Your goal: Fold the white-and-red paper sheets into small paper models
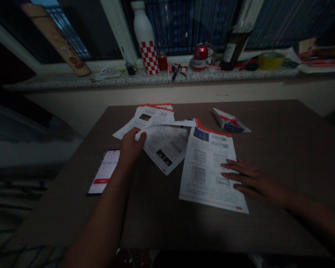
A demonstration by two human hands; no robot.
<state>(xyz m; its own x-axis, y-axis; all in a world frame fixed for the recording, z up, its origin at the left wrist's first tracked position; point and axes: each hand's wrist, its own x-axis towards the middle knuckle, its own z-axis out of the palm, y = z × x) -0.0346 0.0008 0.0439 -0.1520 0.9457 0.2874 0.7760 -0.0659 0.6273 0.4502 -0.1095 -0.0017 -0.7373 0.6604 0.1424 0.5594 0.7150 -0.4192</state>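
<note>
Between thumb and fingers, my left hand (132, 146) pinches the left edge of a printed sheet (163, 143), which is lifted and bends up off the table. Its red-orange top edge meets that of a second printed sheet (206, 167) lying on the table; I cannot tell if the two are joined. My right hand (251, 178) rests with fingers stretched out on the right side of the flat sheet. More printed pages (145, 117) with red-orange borders lie behind my left hand. A folded paper boat-like shape (231, 123) stands at the back right.
A lit phone (104, 173) lies left of my left forearm on the brown table (156, 216). Along the windowsill (106, 82) stand a red-and-white checkered bottle (147, 41), a red can (200, 57), a dark bottle (233, 50) and a yellow bowl (270, 60).
</note>
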